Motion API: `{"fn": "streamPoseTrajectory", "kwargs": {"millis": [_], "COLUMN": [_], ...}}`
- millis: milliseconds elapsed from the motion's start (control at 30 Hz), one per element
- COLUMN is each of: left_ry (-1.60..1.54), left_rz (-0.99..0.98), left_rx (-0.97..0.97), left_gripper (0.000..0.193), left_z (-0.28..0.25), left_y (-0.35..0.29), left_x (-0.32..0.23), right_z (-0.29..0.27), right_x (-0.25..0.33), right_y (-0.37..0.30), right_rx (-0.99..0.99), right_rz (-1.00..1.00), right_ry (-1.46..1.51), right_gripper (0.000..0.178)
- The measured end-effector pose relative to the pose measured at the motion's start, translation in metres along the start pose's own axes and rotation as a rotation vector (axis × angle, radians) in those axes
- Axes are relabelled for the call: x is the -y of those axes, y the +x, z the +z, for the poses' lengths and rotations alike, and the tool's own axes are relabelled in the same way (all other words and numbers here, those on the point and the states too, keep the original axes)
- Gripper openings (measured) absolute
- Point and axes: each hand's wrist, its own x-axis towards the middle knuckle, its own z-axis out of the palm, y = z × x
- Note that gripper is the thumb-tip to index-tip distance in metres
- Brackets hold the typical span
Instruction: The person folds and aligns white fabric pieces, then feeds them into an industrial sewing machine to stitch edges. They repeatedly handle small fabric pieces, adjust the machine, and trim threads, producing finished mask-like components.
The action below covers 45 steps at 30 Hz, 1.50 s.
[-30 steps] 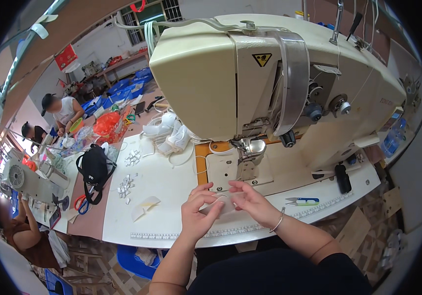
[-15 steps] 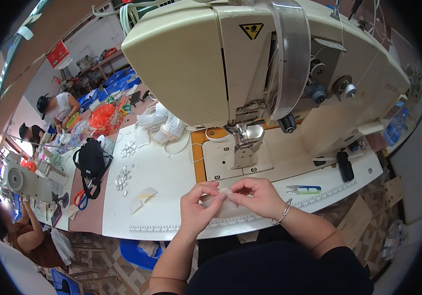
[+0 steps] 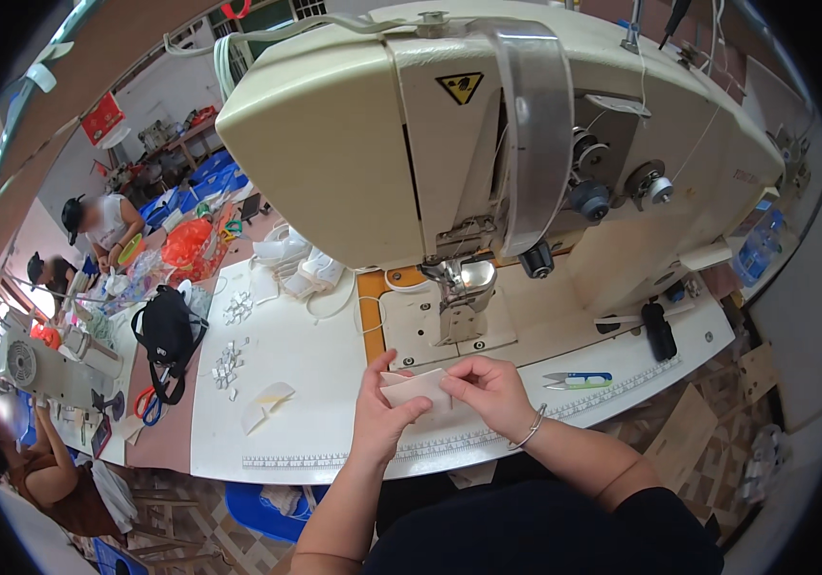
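My left hand (image 3: 379,414) grips a pale, flat piece of folded white material (image 3: 418,387) between its thumb and fingers. The thumb lies along the near face. At the piece's right edge, my right hand (image 3: 490,391) pinches it with thumb and fingertips. Both hands are over the front of the white table (image 3: 325,383), just this side of the sewing machine's metal presser foot (image 3: 467,287). Whether the piece is cloth or thin foam I cannot tell. Left of my hands lies a curved white piece with a yellowish strip (image 3: 266,407).
The cream sewing machine (image 3: 310,158) rises ahead. Thread snips (image 3: 579,380) lie to the right, near a measuring tape strip (image 3: 353,458). Small white pieces (image 3: 228,366) and white fabric items (image 3: 298,264) sit left, beyond them a black bag (image 3: 170,331). Several people work at far left.
The white piece has been turned and spread, so more of its flat face shows. My left fingers have straightened somewhat behind it. The whole view has shifted slightly.
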Motion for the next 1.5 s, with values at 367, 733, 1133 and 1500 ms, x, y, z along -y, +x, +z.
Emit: {"fn": "streamPoseTrajectory", "kwargs": {"millis": [367,733,1133,1500], "left_ry": [-0.02,-0.027,-0.027,-0.01], "left_rz": [-0.048,-0.239,-0.244,-0.23], "left_rx": [0.058,0.017,0.025,0.089], "left_gripper": [0.023,0.024,0.024,0.024], "left_z": [0.032,0.048,0.046,0.042], "left_y": [0.069,0.1,0.102,0.107], "left_x": [-0.016,-0.04,-0.037,-0.039], "right_z": [-0.04,-0.112,-0.108,-0.107], "right_x": [0.0,-0.038,-0.041,-0.041], "right_y": [-0.013,-0.077,-0.071,-0.07], "right_rx": [-0.188,-0.471,-0.39,-0.374], "right_rz": [-0.066,-0.363,-0.446,-0.48], "right_ry": [-0.023,-0.945,-1.023,-1.062], "right_gripper": [0.019,0.005,0.007,0.006]}}
